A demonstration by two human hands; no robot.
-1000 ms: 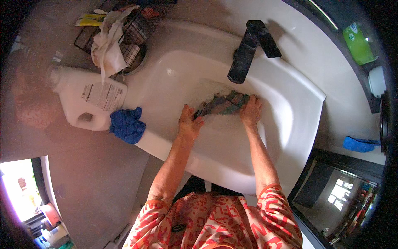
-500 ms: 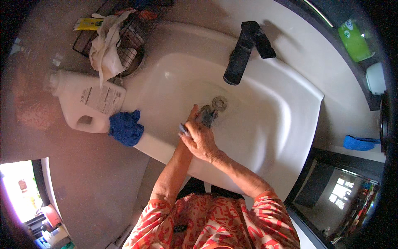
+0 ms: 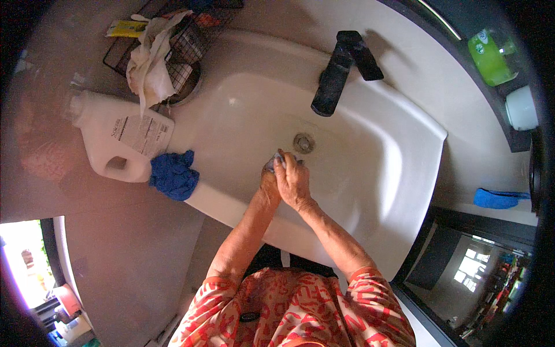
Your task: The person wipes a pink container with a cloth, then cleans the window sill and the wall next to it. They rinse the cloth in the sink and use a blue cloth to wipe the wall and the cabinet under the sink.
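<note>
Over the white sink basin (image 3: pixel 370 168), my left hand (image 3: pixel 269 186) and my right hand (image 3: pixel 293 180) are pressed together around a small wadded grey cloth (image 3: pixel 273 161). Only a bit of the cloth shows above my fingers; the rest is hidden inside both fists. The hands hover just below and left of the round drain (image 3: pixel 303 142). A black faucet (image 3: pixel 338 72) stands at the back of the basin, above the hands.
A white jug (image 3: pixel 115 141) lies on its side on the counter to the left, with a crumpled blue cloth (image 3: pixel 173 175) at the sink's edge. A wire basket (image 3: pixel 173 34) holds a white rag (image 3: pixel 151 61). On the right are a green bottle (image 3: pixel 488 55) and a blue object (image 3: pixel 497 198).
A second ago my hands were apart, spreading the cloth flat in the basin. They have come together, bunching the cloth into a small wad gripped by both.
</note>
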